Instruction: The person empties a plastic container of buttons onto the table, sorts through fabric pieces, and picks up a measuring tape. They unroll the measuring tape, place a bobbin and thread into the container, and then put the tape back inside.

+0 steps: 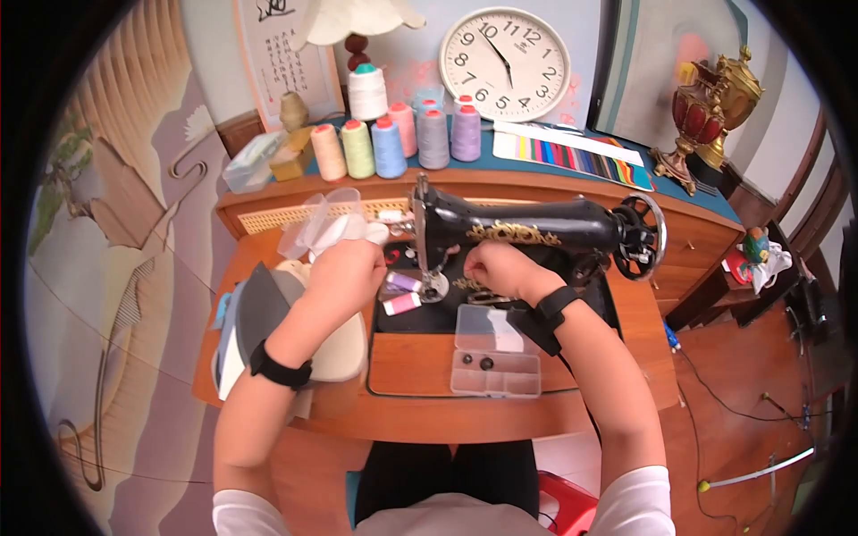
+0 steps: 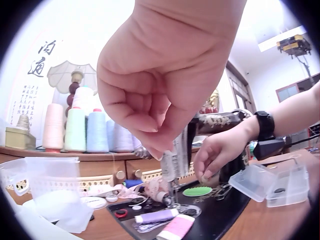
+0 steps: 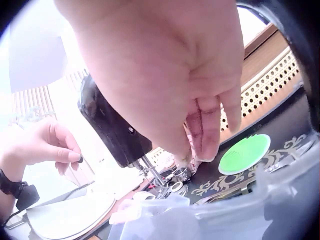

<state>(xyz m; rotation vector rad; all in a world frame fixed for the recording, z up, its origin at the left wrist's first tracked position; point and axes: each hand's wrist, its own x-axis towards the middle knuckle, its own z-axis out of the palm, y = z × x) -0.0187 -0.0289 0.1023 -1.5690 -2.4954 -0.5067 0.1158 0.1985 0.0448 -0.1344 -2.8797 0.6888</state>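
Note:
My left hand [image 1: 350, 268] hangs in the air left of the sewing machine's head [image 1: 422, 223], its fingers curled. In the right wrist view a small black piece [image 3: 80, 160] shows between its thumb and fingertips. My right hand [image 1: 505, 270] reaches under the arm of the black sewing machine [image 1: 527, 221], fingertips pointing down close over the bed. What its fingertips hold, if anything, I cannot tell. Beside them lies a green oval disc [image 3: 245, 154]. A purple thread spool [image 2: 156, 216] and a pink thread spool [image 2: 176, 227] lie near the needle, with several small buttons [image 2: 121, 213] around.
A clear divided box [image 1: 496, 371] with small black round pieces stands open at the front. Another clear open container [image 1: 326, 219] is behind my left hand. Pale and grey sole-shaped pieces [image 1: 344, 353] lie at left. Behind stand thread cones [image 1: 390, 147], a clock [image 1: 505, 64] and a lamp.

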